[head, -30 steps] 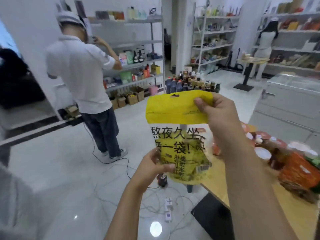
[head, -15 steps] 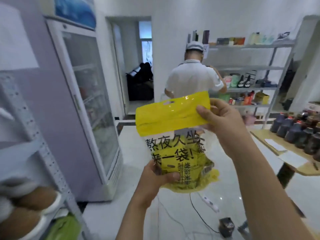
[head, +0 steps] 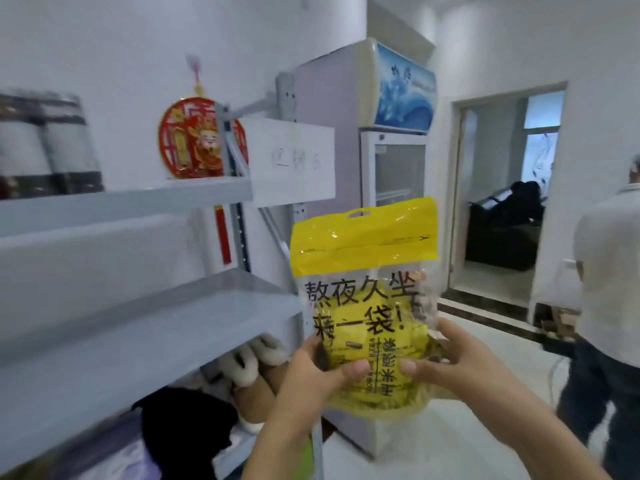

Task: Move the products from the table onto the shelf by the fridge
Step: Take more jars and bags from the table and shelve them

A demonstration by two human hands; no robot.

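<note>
While the tall pale-lilac fridge with the blue wave panel on top (head: 360,109) stands straight ahead of me, the grey metal shelf unit (head: 145,327) runs along my left, its end post just beside the fridge's side. The middle board of that shelf is bare where I can see it; the level above carries blurred dark and white canisters (head: 48,147) at its far left, and the level below holds soft white and black things I cannot make out. A white paper sign with faint writing (head: 292,161) hangs on the shelf's end frame, and a round red and gold wall ornament (head: 194,140) hangs behind it. At the right edge stands another person in a white shirt (head: 609,278). Between me and the fridge I hold the yellow plastic pouch with bold black characters (head: 363,271) upright in the air, just right of the shelf's end. My left hand (head: 315,372) and right hand (head: 460,362) both grip its lower part, thumbs pressed on the front.
</note>
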